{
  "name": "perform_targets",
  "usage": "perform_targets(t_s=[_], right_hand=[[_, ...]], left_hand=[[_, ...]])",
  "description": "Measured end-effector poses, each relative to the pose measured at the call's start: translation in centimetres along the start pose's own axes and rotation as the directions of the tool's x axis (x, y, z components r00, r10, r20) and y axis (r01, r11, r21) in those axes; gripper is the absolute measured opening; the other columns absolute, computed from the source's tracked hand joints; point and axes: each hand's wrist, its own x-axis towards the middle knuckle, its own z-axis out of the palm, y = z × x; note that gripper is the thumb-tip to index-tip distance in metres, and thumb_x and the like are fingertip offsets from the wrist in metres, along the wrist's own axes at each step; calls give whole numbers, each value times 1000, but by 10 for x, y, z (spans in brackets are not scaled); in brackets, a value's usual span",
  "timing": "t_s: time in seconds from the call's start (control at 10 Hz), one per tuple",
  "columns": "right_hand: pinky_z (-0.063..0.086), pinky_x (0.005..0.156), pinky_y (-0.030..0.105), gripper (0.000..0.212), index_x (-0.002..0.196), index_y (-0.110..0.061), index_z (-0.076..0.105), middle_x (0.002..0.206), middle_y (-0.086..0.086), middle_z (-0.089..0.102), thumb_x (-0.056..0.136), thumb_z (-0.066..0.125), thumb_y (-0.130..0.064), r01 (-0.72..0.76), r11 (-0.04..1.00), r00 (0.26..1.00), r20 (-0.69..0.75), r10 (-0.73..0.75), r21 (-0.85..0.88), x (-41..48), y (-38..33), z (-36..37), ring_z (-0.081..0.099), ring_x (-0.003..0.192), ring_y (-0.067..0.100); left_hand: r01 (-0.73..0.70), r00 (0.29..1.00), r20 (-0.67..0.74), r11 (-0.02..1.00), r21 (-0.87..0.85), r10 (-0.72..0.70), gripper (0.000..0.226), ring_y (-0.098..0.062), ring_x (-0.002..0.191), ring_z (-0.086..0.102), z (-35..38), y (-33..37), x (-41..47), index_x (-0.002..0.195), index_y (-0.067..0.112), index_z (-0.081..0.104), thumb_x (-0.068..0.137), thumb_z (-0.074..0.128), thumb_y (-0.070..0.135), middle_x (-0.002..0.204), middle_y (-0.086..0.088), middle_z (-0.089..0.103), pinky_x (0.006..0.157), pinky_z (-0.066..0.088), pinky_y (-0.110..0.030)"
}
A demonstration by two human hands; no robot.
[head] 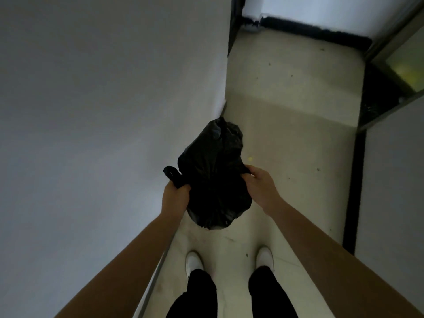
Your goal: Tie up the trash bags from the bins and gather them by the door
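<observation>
A black trash bag (213, 180) hangs in front of me above the pale floor, held between both hands. My left hand (175, 193) is closed around the bag's left handle loop, whose end sticks out above the fist. My right hand (259, 184) grips the bag's right edge with fingers curled into the plastic. A second dark bag bulge (229, 134) shows behind and above the near one; I cannot tell whether it is a separate bag or part of the same one.
A white wall (103, 134) runs close along my left. The narrow pale floor (293, 125) leads ahead to a black baseboard (321, 33). A dark door frame (390, 88) stands at the right. My white shoes (195, 260) are below.
</observation>
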Motion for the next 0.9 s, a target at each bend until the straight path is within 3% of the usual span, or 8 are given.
perform_targets(t_s=[0.2,0.3,0.4,0.5,0.6,0.7,0.8,0.9], right_hand=[[49,100,46,39,130,-22,66,125,9,68,98,44,-21,-226,970,970,67,232,-95,121,175,98,62,116,32],[49,100,46,39,125,-22,68,122,9,68,95,43,-22,-280,953,954,81,290,-116,164,255,142,62,113,31],[47,85,35,28,104,-26,68,103,4,67,92,42,-22,-276,953,952,104,289,-123,197,317,175,61,99,26],[50,90,35,32,115,-27,68,107,-3,68,97,43,-23,-261,954,954,113,278,-148,228,369,195,63,103,19],[43,111,38,41,140,-22,57,140,0,60,103,41,-27,-273,945,939,166,302,-178,252,405,202,55,129,19],[33,112,25,43,149,-19,46,154,2,47,107,39,-24,-300,918,902,237,361,-258,264,432,200,44,140,19],[31,109,27,45,152,-19,41,158,2,42,107,40,-23,-313,897,881,256,397,-314,263,435,193,40,144,20],[33,113,31,46,151,-17,43,155,4,46,107,42,-27,-276,908,913,209,350,-315,253,415,175,43,142,21]], left_hand=[[304,952,16,953,12,-304,33,-29,96,68,61,-175,132,119,6,63,88,50,6,108,-15,71,80,57,-40],[377,926,-5,926,1,-377,33,-26,93,68,86,-257,182,118,9,62,89,47,4,104,-11,70,77,55,-36],[400,915,-40,916,-26,-401,31,-22,89,65,105,-320,222,116,11,61,91,45,2,95,-4,66,74,53,-31],[429,900,-31,897,-104,-434,39,-23,104,68,122,-375,256,129,18,53,90,55,13,111,-2,69,92,57,-40],[453,891,39,877,-162,-453,54,-18,111,64,138,-404,280,147,26,40,96,56,26,126,4,63,90,58,-39],[487,868,184,862,-140,-461,35,-12,113,57,157,-420,296,139,26,47,106,39,33,113,11,60,96,47,-37],[439,890,168,896,-64,-424,20,-7,99,57,161,-417,301,113,31,54,106,35,31,105,11,61,95,46,-37],[255,964,24,949,187,-264,31,-17,99,60,152,-397,286,110,20,60,105,33,32,109,-7,66,85,47,-35]])
